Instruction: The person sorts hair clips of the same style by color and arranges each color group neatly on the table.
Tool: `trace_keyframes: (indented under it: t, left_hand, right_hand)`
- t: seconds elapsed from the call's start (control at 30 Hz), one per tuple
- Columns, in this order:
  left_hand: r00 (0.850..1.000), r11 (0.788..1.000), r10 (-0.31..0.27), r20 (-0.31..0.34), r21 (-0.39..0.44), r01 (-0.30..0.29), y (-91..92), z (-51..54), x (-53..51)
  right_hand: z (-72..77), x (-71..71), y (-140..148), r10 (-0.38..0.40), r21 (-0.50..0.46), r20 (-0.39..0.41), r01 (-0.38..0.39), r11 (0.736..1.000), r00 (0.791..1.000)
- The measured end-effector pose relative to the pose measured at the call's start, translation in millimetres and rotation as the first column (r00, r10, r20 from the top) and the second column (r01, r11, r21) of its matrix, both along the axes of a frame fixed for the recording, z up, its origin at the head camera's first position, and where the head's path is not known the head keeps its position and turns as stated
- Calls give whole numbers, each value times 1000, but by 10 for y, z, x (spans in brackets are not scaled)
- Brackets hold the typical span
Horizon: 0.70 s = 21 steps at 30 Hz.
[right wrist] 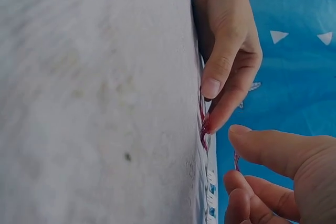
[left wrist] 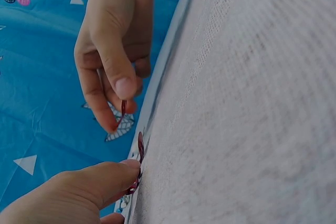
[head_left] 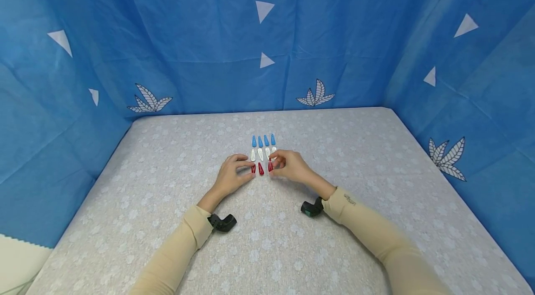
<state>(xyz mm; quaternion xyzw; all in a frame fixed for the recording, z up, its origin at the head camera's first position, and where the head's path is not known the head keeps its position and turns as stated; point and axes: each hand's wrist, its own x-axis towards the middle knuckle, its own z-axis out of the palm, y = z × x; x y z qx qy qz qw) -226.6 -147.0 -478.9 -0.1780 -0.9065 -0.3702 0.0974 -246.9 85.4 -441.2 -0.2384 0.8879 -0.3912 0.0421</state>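
Observation:
Between the thumb and forefinger of my right hand (head_left: pixel 291 166) is a red snap hair clip (head_left: pixel 270 165), pinched at its two ends and raised off the table in both wrist views. My left hand (head_left: pixel 232 175) has thumb and forefinger at the two ends of another red hair clip (head_left: pixel 253 169), which lies on the table. A further red hair clip (head_left: pixel 261 169) lies slightly tilted between the hands. Behind them runs a row of white hair clips (head_left: pixel 260 154), the rightmost partly covered by my right fingers. Farther back is a row of blue hair clips (head_left: pixel 260 141).
A pale flower-patterned cloth covers the table (head_left: pixel 259 248). Blue curtains (head_left: pixel 217 44) with white triangles and leaf prints hang along the back and both sides. Each wrist wears a black device (head_left: pixel 223 223) over or near a beige sleeve (head_left: pixel 175 248).

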Motion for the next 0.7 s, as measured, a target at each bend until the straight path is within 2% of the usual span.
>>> trace_keyframes:
  t: [0.37,0.7]
  left_hand:
    - [1000,1000,1,-2,-5,-1,2,-13,-2]
    - [1000,1000,-4,-13,4,4,-5,-16,-4]
  right_hand:
    - [-126,-55,-44,-20,-21,-4,20,1000,1000]
    - [-166,-51,-62,-48,-7,5,48,999,999]
